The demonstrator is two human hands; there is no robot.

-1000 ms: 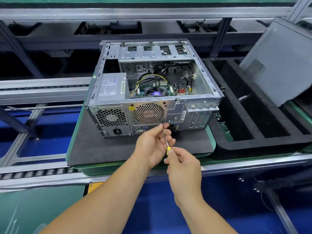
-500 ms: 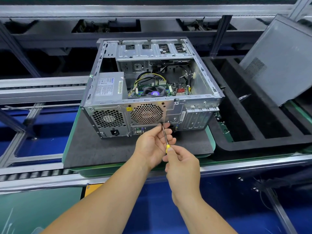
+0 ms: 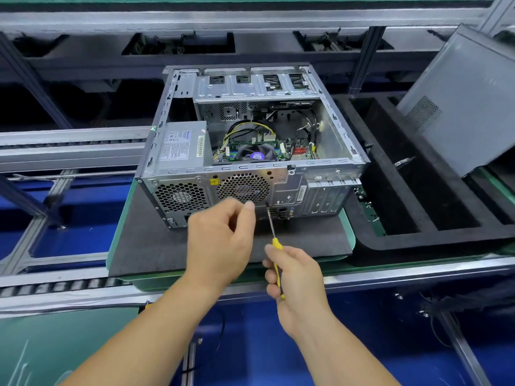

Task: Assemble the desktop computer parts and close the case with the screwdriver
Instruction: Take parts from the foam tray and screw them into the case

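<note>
The open silver computer case [image 3: 292, 188] lies on its side on a dark mat [image 3: 145, 246], rear panel facing me. Inside I can see the power supply [image 3: 181, 146], the cooler fan and the motherboard cables. My right hand [image 3: 298, 277] grips the yellow handle of a thin screwdriver [image 3: 271, 221]. Its tip touches the rear panel just below and to the right of the round fan grille. My left hand [image 3: 220, 240] hovers to the left of the shaft with loosely curled fingers, holding nothing and partly covering the lower rear panel.
The grey side panel [image 3: 468, 107] leans at the right over a black foam tray [image 3: 390, 240] with long slots. The mat sits on a green pallet on a roller conveyor [image 3: 55, 288]. Aluminium rails run behind and to the left.
My left hand let go of the screwdriver shaft and moved left and slightly up. The screwdriver tip stays on the rear panel, with my right hand still on the handle.
</note>
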